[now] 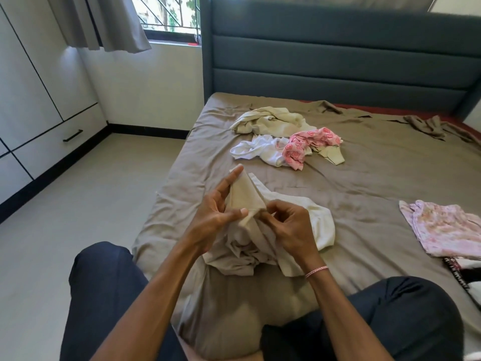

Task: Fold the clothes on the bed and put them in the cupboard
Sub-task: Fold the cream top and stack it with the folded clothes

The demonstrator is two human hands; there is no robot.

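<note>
A beige garment (246,196) is raised over the near part of the bed (364,183), its lower part bunched on the sheet. My left hand (212,217) holds its left edge, thumb pressed across the cloth and index finger stretched up along it. My right hand (289,225) pinches the cloth just to the right. Beneath it lies a cream garment (322,225). Farther up the bed are a crumpled beige piece (270,121), a white garment (260,149) and a pink patterned one (309,144).
A folded pale pink floral garment (447,227) lies at the right, with a black-and-white item (466,274) below it. The white cupboard (33,100) with a drawer handle lines the left wall across open floor. A dark padded headboard (338,53) stands behind.
</note>
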